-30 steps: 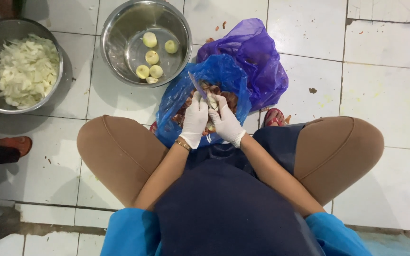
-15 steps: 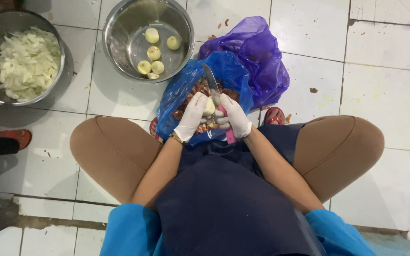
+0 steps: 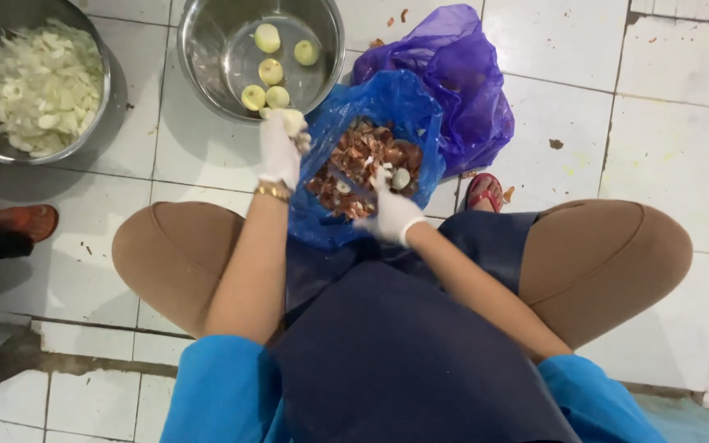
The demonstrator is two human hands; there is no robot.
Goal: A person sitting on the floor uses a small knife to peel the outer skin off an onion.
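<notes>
Left hand (image 3: pixel 279 152) holds peeled onion (image 3: pixel 293 121); right hand (image 3: pixel 393 213) grips knife (image 3: pixel 353 185)

The gloved left hand (image 3: pixel 279 149) stretches forward holding a peeled onion (image 3: pixel 293 121) at the near rim of a steel bowl (image 3: pixel 198 49) that already holds four peeled onions, while the gloved right hand (image 3: pixel 393 215) grips a knife (image 3: pixel 346 182) over a blue plastic bag (image 3: pixel 387 102) full of brown onion skins. A purple bag (image 3: pixel 469 82) lies just behind the blue one, and a second steel bowl (image 3: pixel 100 98) of sliced onion stands on the white tiled floor (image 3: pixel 658 123) to the left.
</notes>
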